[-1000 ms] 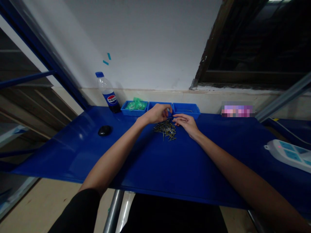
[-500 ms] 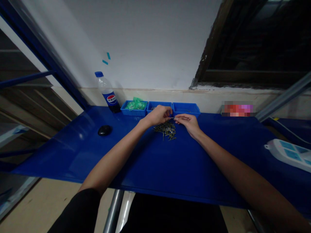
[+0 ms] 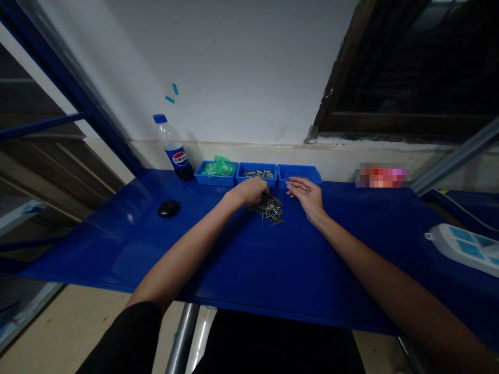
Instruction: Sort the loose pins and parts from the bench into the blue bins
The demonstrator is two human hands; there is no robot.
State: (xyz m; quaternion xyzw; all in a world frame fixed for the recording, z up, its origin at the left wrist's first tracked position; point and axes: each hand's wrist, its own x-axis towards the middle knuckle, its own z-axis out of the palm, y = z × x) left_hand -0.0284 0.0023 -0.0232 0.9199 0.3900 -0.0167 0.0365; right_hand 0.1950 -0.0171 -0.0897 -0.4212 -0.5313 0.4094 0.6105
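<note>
My left hand is at the back edge of a loose pile of thin metal pins, perhaps screws, on the blue table. Its fingers are curled downward and closed; whatever they hold is hidden. My right hand is raised in front of the right blue bin, its fingers apart and nothing visible in them. Short grey metal pieces fill part of the middle blue bin, just behind my left hand. Inside the right bin lies a small thin piece, partly covered by my right hand.
A third blue bin holds a green plastic bag. Left of it stands a cola bottle. A black rounded object lies on the table. At right is a white case with blue compartments.
My hands have parted from a thin metal piece held between them. The left moved down to the pile; the right shifted slightly right and its fingers spread. The middle bin's contents now show.
</note>
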